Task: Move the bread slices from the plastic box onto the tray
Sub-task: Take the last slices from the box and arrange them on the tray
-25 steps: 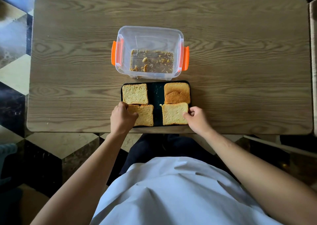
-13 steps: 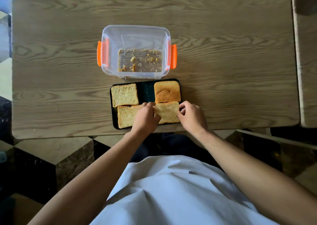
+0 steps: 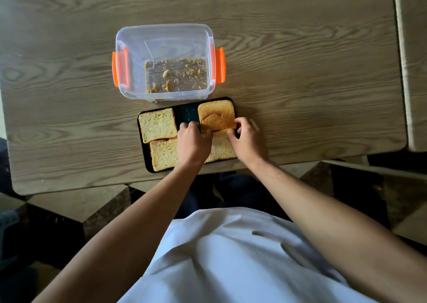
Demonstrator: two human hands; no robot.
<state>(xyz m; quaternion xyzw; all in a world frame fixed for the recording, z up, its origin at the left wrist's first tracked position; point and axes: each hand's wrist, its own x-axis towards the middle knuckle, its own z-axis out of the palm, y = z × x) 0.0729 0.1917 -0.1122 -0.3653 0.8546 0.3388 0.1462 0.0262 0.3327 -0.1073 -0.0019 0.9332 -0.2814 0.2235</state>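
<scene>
Head view: left hand (image 3: pixel 193 141) and right hand (image 3: pixel 248 141) both over tray (image 3: pixel 141 127), fingertips pinching edges of darker far-right slice (image 3: pixel 217 115). Judgement: straightening step; nudge gently, avoid crushing, keep slice inside rim. Plastic box (image 3: pixel 165 37) holds crumbs only. Tray holds all four bread slices; near-right slice (image 3: pixel 220 146) partly hidden by hands.

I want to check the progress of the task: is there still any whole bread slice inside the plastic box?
No. The plastic box holds only crumbs, and four bread slices lie on the tray.
</scene>
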